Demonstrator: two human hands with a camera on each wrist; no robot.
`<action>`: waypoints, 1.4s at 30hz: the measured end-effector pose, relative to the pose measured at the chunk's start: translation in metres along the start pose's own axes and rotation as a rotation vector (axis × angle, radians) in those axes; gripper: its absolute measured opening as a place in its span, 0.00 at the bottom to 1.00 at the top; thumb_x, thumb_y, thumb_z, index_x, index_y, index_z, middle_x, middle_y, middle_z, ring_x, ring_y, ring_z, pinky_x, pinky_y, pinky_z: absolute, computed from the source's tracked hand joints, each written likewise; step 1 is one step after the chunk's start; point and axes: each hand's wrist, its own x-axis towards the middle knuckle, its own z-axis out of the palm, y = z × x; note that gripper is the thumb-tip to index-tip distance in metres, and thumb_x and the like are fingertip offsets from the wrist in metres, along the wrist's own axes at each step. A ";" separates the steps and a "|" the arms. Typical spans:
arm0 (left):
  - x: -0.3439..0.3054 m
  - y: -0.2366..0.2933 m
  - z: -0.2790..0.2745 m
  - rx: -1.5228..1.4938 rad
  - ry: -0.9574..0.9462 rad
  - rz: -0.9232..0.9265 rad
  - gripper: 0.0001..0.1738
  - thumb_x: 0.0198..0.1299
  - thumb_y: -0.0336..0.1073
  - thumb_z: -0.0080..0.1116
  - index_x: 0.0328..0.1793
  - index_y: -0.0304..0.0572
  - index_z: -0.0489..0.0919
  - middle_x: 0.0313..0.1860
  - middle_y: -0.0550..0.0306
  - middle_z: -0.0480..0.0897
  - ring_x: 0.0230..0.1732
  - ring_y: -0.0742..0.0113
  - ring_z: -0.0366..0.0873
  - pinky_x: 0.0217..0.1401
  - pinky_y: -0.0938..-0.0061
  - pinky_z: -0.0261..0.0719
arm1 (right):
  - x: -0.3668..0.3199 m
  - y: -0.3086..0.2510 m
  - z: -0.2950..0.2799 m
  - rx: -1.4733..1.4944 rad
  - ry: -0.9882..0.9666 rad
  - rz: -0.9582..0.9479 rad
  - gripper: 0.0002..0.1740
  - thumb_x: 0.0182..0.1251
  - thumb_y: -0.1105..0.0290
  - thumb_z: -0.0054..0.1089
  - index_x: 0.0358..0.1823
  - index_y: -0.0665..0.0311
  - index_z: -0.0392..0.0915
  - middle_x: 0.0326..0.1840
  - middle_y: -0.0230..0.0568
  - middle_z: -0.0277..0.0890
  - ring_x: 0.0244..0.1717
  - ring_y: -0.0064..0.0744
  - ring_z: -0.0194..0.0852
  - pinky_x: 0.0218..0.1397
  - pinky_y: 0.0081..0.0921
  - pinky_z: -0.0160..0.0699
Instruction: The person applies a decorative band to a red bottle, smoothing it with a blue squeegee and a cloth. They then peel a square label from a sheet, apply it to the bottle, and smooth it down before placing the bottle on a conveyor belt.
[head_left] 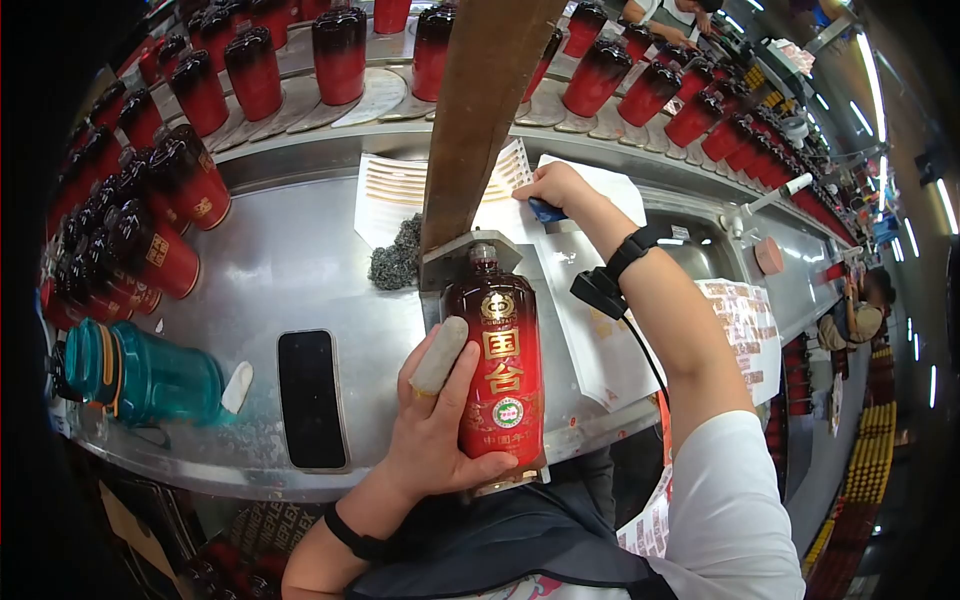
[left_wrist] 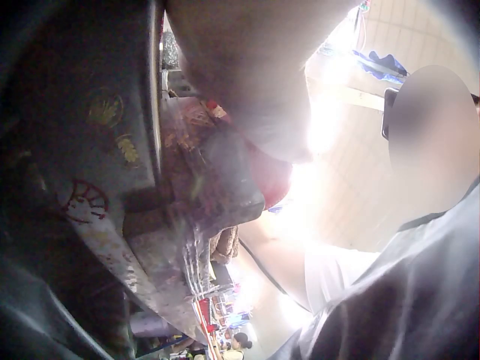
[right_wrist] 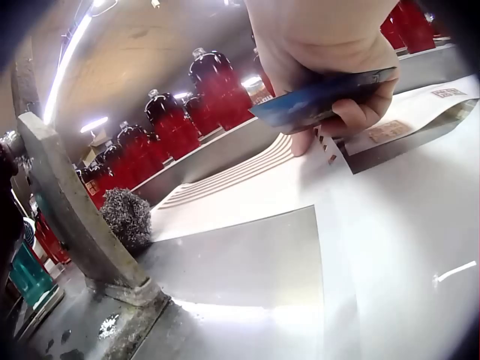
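Observation:
A dark red bottle (head_left: pixel 500 375) with gold characters lies in a metal jig (head_left: pixel 452 262) at the table's near edge. My left hand (head_left: pixel 440 420) grips its lower body, the forefinger wrapped in a grey finger cot (head_left: pixel 438 355). In the left wrist view the bottle (left_wrist: pixel 97 165) shows dark and blurred close up. My right hand (head_left: pixel 555 188) reaches to the back of the table and holds a blue card (right_wrist: pixel 322 99) against a white label sheet (head_left: pixel 400 190). That label sheet (right_wrist: pixel 247 169) has rows of thin gold strips.
A black phone (head_left: pixel 310 398) and a teal water bottle (head_left: pixel 140 372) lie at the left of the steel table (head_left: pixel 290 260). A steel-wool pad (head_left: pixel 396 258) sits by a wooden post (head_left: pixel 480 110). Several red bottles (head_left: pixel 340 52) line the conveyor behind. More label sheets (head_left: pixel 745 325) hang at right.

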 end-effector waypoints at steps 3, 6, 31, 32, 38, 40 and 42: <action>0.000 0.000 -0.001 0.009 -0.005 0.007 0.58 0.55 0.71 0.64 0.80 0.34 0.62 0.81 0.37 0.57 0.78 0.35 0.56 0.79 0.47 0.57 | -0.003 0.000 0.001 0.014 0.019 0.002 0.17 0.48 0.61 0.80 0.23 0.65 0.81 0.21 0.34 0.76 0.21 0.24 0.70 0.28 0.28 0.72; 0.000 -0.001 0.001 0.018 0.004 0.019 0.58 0.55 0.70 0.64 0.80 0.34 0.61 0.82 0.37 0.56 0.79 0.35 0.56 0.79 0.47 0.56 | -0.008 0.002 -0.005 -0.031 0.078 -0.003 0.15 0.51 0.62 0.76 0.31 0.67 0.87 0.24 0.38 0.81 0.24 0.28 0.76 0.33 0.30 0.77; -0.010 0.097 0.001 0.034 -0.001 0.053 0.30 0.40 0.43 0.83 0.55 0.56 0.87 0.75 0.52 0.71 0.71 0.47 0.64 0.73 0.57 0.65 | -0.406 -0.089 -0.050 -0.498 -0.003 -0.908 0.15 0.48 0.74 0.74 0.39 0.61 0.84 0.33 0.35 0.74 0.31 0.36 0.79 0.29 0.32 0.78; -0.014 0.098 0.003 0.019 0.015 0.024 0.22 0.40 0.35 0.81 0.47 0.55 0.89 0.73 0.54 0.73 0.71 0.48 0.65 0.72 0.59 0.67 | -0.407 -0.088 -0.045 -0.469 0.001 -0.948 0.16 0.48 0.74 0.74 0.40 0.62 0.84 0.33 0.35 0.74 0.31 0.36 0.79 0.28 0.31 0.77; -0.022 0.096 -0.009 0.032 0.004 -0.003 0.17 0.41 0.28 0.79 0.40 0.51 0.89 0.72 0.51 0.75 0.71 0.48 0.66 0.72 0.59 0.67 | -0.399 -0.075 -0.024 -0.189 0.012 -0.986 0.22 0.55 0.71 0.72 0.53 0.62 0.80 0.41 0.36 0.75 0.34 0.30 0.77 0.30 0.23 0.75; -0.025 0.097 -0.013 -0.011 0.018 -0.033 0.16 0.43 0.28 0.79 0.40 0.50 0.89 0.73 0.49 0.74 0.72 0.48 0.66 0.72 0.59 0.66 | -0.397 -0.074 -0.021 0.051 -0.049 -0.822 0.27 0.54 0.70 0.75 0.57 0.62 0.79 0.45 0.37 0.78 0.33 0.29 0.77 0.32 0.22 0.76; -0.026 0.095 -0.014 -0.098 0.040 -0.075 0.15 0.44 0.29 0.80 0.39 0.52 0.89 0.75 0.50 0.71 0.73 0.47 0.61 0.73 0.61 0.64 | -0.394 -0.070 -0.014 0.375 -0.209 -0.566 0.37 0.51 0.70 0.79 0.65 0.61 0.75 0.55 0.40 0.81 0.29 0.28 0.75 0.35 0.22 0.77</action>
